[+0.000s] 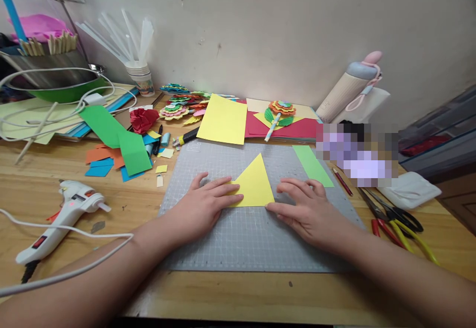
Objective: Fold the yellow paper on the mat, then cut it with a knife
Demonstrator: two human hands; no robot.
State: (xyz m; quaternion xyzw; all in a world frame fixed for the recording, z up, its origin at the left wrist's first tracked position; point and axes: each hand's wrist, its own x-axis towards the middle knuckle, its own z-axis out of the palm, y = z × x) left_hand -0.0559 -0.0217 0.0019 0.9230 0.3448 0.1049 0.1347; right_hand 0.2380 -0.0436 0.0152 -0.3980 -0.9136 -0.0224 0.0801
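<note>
A yellow paper triangle [256, 184] lies on the grey cutting mat [223, 248], its peak pointing away from me. My left hand [211, 196] rests flat over its left part, fingers spread, hiding that corner. At the lower right corner, my right hand [305, 204] touches the paper's tip with a fingertip; its fingers are apart and slightly curled. Behind the triangle lies a yellow paper sheet [225, 119]. A light green paper strip [313, 166] is beyond my right hand.
On the left are a glue gun [70, 214] with its cord, green paper [115, 139] and scraps. A paper flower [280, 112] and a cup of clear sticks [141, 77] stand at the back. Scissors [390, 214], pliers [405, 238] and a bottle [349, 85] are at right.
</note>
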